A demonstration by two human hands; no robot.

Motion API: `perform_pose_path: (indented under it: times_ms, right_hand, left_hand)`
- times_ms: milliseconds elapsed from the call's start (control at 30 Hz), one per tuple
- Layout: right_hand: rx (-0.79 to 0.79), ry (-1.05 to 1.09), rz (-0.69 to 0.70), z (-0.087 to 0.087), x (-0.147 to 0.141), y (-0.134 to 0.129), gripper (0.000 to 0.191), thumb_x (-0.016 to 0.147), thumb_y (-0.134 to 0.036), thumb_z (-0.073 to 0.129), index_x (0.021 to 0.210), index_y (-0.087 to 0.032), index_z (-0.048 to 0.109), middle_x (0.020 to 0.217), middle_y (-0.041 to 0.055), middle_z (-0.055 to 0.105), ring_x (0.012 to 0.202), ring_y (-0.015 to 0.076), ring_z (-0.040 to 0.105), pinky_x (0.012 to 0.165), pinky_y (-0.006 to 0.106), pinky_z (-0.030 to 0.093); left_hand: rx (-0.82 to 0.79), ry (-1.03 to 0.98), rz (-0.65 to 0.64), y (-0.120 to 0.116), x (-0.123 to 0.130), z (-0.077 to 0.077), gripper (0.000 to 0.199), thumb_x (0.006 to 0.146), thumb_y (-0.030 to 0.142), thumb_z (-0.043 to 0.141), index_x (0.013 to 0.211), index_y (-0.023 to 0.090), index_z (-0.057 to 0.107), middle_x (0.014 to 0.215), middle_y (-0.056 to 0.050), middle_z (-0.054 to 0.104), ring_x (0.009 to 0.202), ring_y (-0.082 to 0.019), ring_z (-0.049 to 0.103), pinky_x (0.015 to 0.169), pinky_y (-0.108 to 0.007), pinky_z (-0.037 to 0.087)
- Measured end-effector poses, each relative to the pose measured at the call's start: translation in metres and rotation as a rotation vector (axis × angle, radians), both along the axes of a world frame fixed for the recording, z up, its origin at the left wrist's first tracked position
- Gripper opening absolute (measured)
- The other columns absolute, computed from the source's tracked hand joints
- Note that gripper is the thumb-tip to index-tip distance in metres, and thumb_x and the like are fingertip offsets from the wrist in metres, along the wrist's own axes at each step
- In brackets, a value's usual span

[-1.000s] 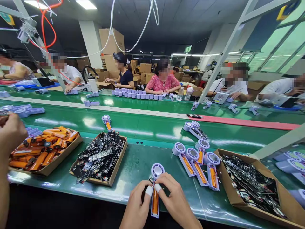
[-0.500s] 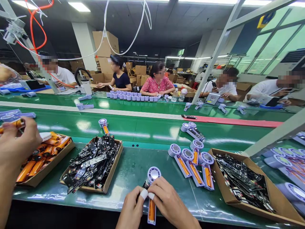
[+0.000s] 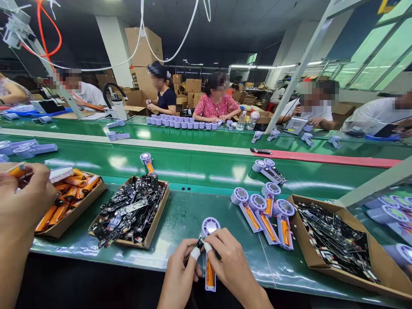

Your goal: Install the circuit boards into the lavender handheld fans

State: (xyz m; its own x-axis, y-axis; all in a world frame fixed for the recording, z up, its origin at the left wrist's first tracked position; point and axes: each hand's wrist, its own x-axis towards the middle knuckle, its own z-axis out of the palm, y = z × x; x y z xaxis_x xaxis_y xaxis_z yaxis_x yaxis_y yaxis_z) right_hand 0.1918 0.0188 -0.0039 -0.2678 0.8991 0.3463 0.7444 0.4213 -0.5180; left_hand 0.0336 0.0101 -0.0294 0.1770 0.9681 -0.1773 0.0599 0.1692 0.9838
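A circuit board point(image 3: 200, 243), likely light and brittle, best edge-held, was pinched by the left hand point(image 3: 180, 267); the grip of the adjacent right hand point(image 3: 231, 262) could not be told.

Thumbs of left hand point(image 3: 180, 268) and right hand point(image 3: 230, 262), nearly touching half a second ago, now apart; narrow black circuit board point(image 3: 200, 244) shows more between. Co-worker's hand point(image 3: 28, 195), far left, shifted right versus a second ago, orange cylindrical battery point(image 3: 18, 171) now visible in it.

Factory assembly hall: long green worktop point(image 3: 206, 167), workers point(image 3: 217, 106) along far side, parts box point(image 3: 302, 246), stacked cartons point(image 3: 144, 46).
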Motion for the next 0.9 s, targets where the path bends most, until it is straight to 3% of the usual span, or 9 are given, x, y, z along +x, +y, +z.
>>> perform_pose_path:
  times_ms: [300,433,567,600,733,900]
  right_hand:
    - [0.086,-0.037,-0.078,-0.008,-0.009,-0.003,0.022,0.086,-0.003,0.042,0.084,-0.021,0.054,0.083,0.0038,0.056,0.075,0.0205,0.053,0.067,0.032,0.040]
    - [0.122,-0.072,-0.117,-0.012,-0.013,-0.004,0.020,0.087,-0.006,0.041,0.082,-0.021,0.054,0.081,0.0043,0.056,0.074,0.0213,0.052,0.065,0.033,0.039]
    - [0.159,-0.068,-0.155,-0.020,-0.016,-0.005,0.020,0.090,-0.009,0.040,0.083,-0.021,0.054,0.082,0.0049,0.056,0.074,0.0218,0.051,0.066,0.034,0.038]
    - [0.160,-0.059,-0.157,-0.022,-0.016,-0.006,0.020,0.090,-0.010,0.039,0.083,-0.021,0.054,0.082,0.0049,0.056,0.074,0.0216,0.051,0.066,0.034,0.038]
    - [0.157,-0.039,-0.182,-0.025,-0.019,-0.008,0.020,0.092,-0.012,0.038,0.083,-0.020,0.053,0.079,0.0043,0.054,0.072,0.0214,0.050,0.065,0.033,0.038]
    - [0.144,-0.041,-0.160,-0.023,-0.018,-0.009,0.018,0.092,-0.012,0.041,0.085,-0.021,0.054,0.078,0.0032,0.054,0.072,0.0208,0.052,0.065,0.032,0.040]
  left_hand:
    - [-0.036,-0.150,0.152,-0.004,0.009,0.002,0.040,0.082,0.049,0.064,0.105,0.017,0.066,0.068,-0.001,0.068,0.057,-0.014,0.060,0.053,-0.023,0.050]
    - [0.017,-0.026,0.150,-0.006,0.008,0.004,0.038,0.083,0.046,0.062,0.108,0.018,0.067,0.067,-0.001,0.068,0.059,-0.016,0.063,0.057,-0.025,0.053]
    - [0.133,0.089,0.158,-0.009,0.008,0.006,0.037,0.084,0.046,0.060,0.108,0.020,0.070,0.095,-0.010,0.074,0.072,-0.022,0.069,0.061,-0.029,0.057]
    - [0.145,0.090,0.172,-0.010,0.009,0.005,0.038,0.084,0.047,0.060,0.108,0.020,0.071,0.095,-0.010,0.074,0.072,-0.022,0.069,0.059,-0.028,0.057]
    - [0.073,0.068,0.187,-0.013,0.016,0.003,0.041,0.086,0.049,0.055,0.110,0.018,0.068,0.063,-0.003,0.067,0.054,-0.018,0.062,0.044,-0.023,0.050]
    - [0.130,0.136,0.181,-0.013,0.013,0.004,0.043,0.086,0.051,0.054,0.111,0.019,0.069,0.080,-0.009,0.072,0.055,-0.018,0.061,0.047,-0.025,0.052]
